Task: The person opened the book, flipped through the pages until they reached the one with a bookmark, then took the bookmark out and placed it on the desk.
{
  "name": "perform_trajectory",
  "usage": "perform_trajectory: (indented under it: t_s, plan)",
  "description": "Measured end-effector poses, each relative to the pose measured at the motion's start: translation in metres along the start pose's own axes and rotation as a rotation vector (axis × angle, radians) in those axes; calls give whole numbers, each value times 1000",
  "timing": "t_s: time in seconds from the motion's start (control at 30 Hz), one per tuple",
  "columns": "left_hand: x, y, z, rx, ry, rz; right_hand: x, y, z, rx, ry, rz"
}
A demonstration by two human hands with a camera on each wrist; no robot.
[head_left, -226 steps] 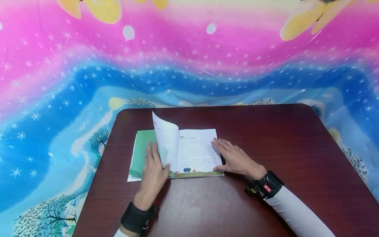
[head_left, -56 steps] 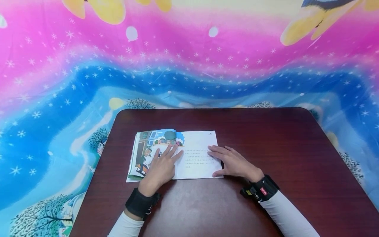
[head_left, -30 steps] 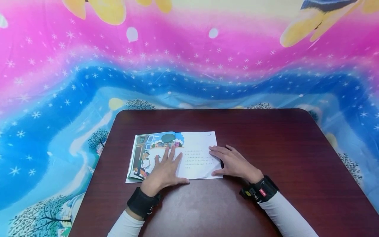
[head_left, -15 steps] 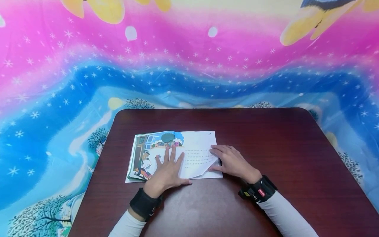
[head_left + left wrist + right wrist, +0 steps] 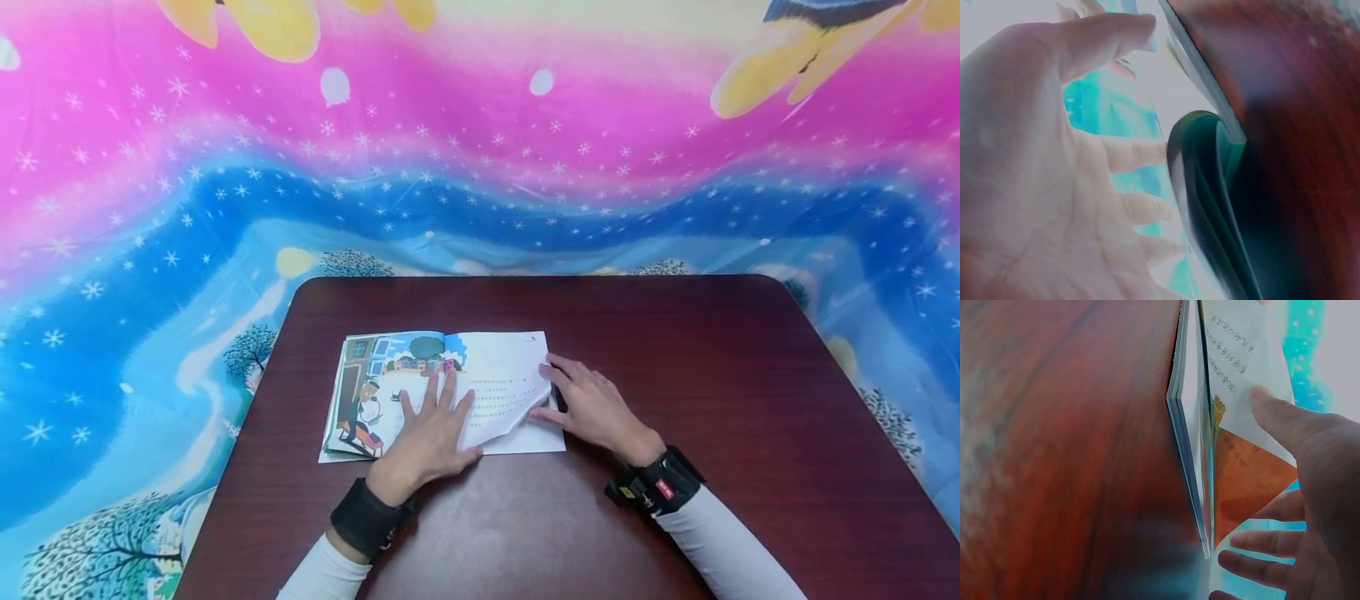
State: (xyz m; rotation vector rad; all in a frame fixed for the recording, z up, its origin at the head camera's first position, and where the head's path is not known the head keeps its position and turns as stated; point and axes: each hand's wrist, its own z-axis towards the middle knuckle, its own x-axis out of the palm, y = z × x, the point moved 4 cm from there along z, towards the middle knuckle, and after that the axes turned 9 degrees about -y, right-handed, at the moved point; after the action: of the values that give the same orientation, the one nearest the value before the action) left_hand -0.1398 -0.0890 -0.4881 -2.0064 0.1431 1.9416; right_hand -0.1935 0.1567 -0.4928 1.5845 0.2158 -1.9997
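An open picture book (image 5: 502, 354) lies on the table, with an illustrated left page and a mostly white text page at right. My left hand (image 5: 423, 437) rests spread over the book's middle, fingers on the left page and thumb near the lower edge. At the right edge, my right hand (image 5: 600, 412) pinches the right page (image 5: 517, 404), its lower corner raised and bent. In the right wrist view, the thumb lies against the lifted page (image 5: 1241, 356) and the fingers are on its far side. In the left wrist view, curved leaves (image 5: 1204, 162) show beside the left palm.
The dark red-brown table (image 5: 712, 375) extends round the book on all sides. Behind it hangs a pink and blue cloth (image 5: 480, 167) with snowflakes and trees. Both wrists wear black straps (image 5: 667, 483).
Earlier the left hand turned a leaf over to the left, bringing up the illustrated page. Since then the left hand has spread over the middle, and the right page's lower corner has risen.
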Motion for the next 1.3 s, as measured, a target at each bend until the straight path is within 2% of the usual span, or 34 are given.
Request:
perform_trajectory:
  t_s: [0.17, 0.3, 0.43, 0.67, 0.83, 0.93, 1.03, 1.1, 1.17, 1.3]
  plan:
    - [-3, -1, 0, 7, -10, 5, -3, -2, 1, 22, -41, 1]
    - [-7, -1, 1, 5, -71, -4, -4, -5, 2, 84, -36, 9]
    - [-13, 1, 2, -7, -168, -20, -5, -7, 2, 117, -20, 22]
    - [-29, 9, 5, -67, -309, -46, -5, 0, 0, 38, 18, 15]
    - [-42, 17, 5, -102, -445, -81, -2, 2, -2, 36, 62, 8]
    - [-50, 20, 4, -78, -549, -86, 0, 3, -3, 34, 87, 2]
    - [-55, 21, 4, -23, -631, -31, 1, 4, -3, 25, 90, -2]
    - [-57, 21, 4, 4, -652, 12, 1, 5, -3, 18, 86, -4]
    - [-57, 21, 4, 18, -642, 57, 1, 5, -3, 11, 85, -6]
    - [-50, 22, 7, 25, -529, 119, 1, 7, -2, 0, 89, -6]
